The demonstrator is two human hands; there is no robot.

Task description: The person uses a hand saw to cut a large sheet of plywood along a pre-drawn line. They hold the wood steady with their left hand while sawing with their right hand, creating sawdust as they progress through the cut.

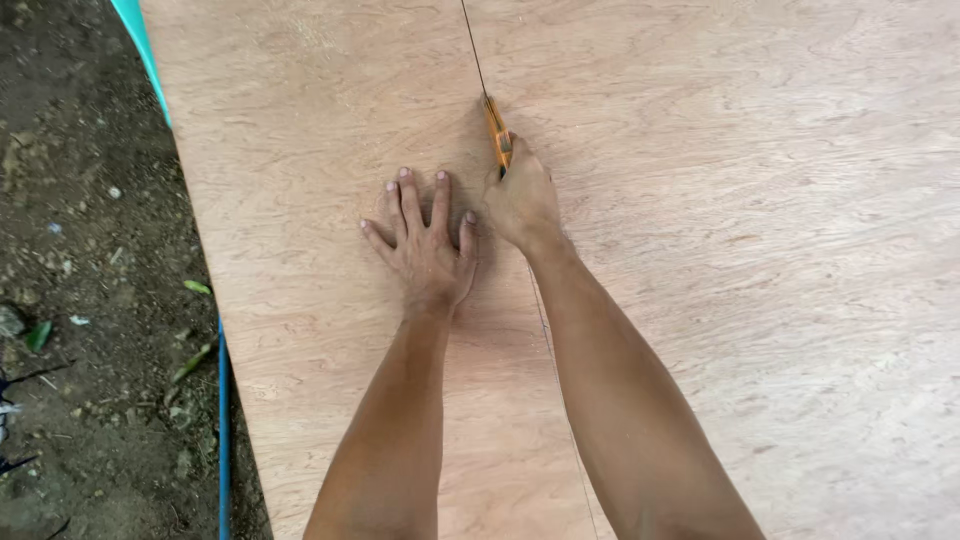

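Your left hand (425,245) lies flat on the big wood sheet (750,250), fingers spread. Your right hand (522,200) grips an orange cutter (497,132) on a thin dark line (472,45). Dirt ground (90,300) lies beside.

Outdoors in soft daylight: bare dark soil (90,300) strewn with pebbles and scattered leaves, a blue-green frame edge (222,420) running beside it.

Soft, even daylight covers the plywood sheet (750,250), bright without glare. Faint, diffuse shadows sit on the sheet just beside the left hand (425,245) and right hand (520,200). The wood grain is sharp near the hands, softer toward the sheet's far corners. The dirt ground (90,300) left of the sheet is darker.
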